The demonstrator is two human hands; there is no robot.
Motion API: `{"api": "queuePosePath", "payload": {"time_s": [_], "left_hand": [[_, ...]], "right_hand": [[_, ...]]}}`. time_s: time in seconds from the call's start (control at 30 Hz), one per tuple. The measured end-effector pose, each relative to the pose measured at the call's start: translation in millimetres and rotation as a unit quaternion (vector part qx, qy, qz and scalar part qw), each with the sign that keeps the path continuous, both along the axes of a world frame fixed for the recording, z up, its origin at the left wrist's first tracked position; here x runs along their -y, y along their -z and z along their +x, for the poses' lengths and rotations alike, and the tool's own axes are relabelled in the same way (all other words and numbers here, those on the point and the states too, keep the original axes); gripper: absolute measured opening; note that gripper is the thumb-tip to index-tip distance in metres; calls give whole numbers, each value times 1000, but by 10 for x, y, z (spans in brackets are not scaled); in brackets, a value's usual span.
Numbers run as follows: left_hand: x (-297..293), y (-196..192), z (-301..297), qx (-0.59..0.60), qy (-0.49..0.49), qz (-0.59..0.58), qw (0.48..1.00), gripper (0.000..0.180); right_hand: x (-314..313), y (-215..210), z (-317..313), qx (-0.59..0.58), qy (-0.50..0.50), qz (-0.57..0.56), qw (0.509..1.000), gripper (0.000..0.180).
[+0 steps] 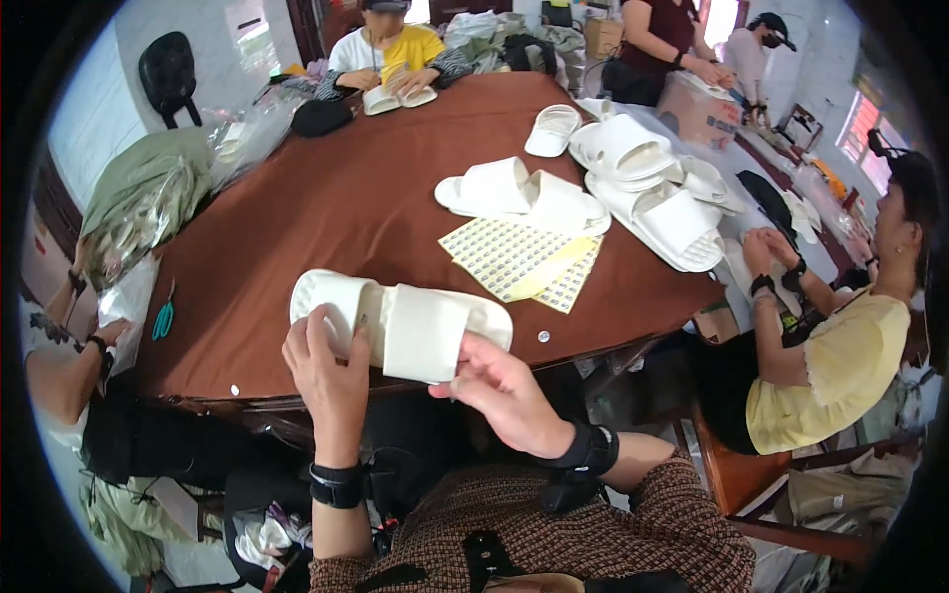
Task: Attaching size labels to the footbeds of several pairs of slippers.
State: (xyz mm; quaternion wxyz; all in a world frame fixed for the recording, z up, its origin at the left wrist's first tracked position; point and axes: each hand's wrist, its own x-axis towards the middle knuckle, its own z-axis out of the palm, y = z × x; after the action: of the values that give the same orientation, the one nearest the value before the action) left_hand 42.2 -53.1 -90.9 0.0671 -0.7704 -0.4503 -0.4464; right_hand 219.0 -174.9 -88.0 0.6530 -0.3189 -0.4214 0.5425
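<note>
I hold a white slide slipper point(400, 321) sideways above the near edge of the brown round table point(326, 212). My left hand point(328, 371) grips its heel end, thumb on the footbed. My right hand point(499, 387) pinches the lower edge of its wide strap near the toe end. Just beyond the slipper lie yellow sheets of small stickers point(519, 259) on the table. More white slippers point(652, 188) are piled at the far right of the table.
Several other people sit around the table: one at the right in a yellow top point(840, 366), one across in yellow and white point(390, 54), one at the left point(59, 366). Teal snips point(163, 318) and clear bags point(148, 198) lie at the left. A cardboard box point(697, 109) stands far right.
</note>
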Motion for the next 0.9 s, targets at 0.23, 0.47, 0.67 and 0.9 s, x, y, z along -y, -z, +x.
{"api": "queuePosePath", "payload": {"time_s": [0.23, 0.47, 0.67, 0.9], "left_hand": [[43, 110, -27, 2, -14, -15, 1000, 47], [5, 145, -101, 0, 3, -13, 1000, 48], [22, 157, -149, 9, 10, -29, 1000, 49], [32, 177, -130, 16, 9, -30, 999, 50]], "right_hand": [[-138, -7, -32, 38, -3, -1, 999, 49], [-272, 31, 38, 4, -23, -5, 1000, 50], [-163, 0, 205, 33, -35, 26, 999, 52], [45, -47, 457, 216, 179, 73, 957, 41]]}}
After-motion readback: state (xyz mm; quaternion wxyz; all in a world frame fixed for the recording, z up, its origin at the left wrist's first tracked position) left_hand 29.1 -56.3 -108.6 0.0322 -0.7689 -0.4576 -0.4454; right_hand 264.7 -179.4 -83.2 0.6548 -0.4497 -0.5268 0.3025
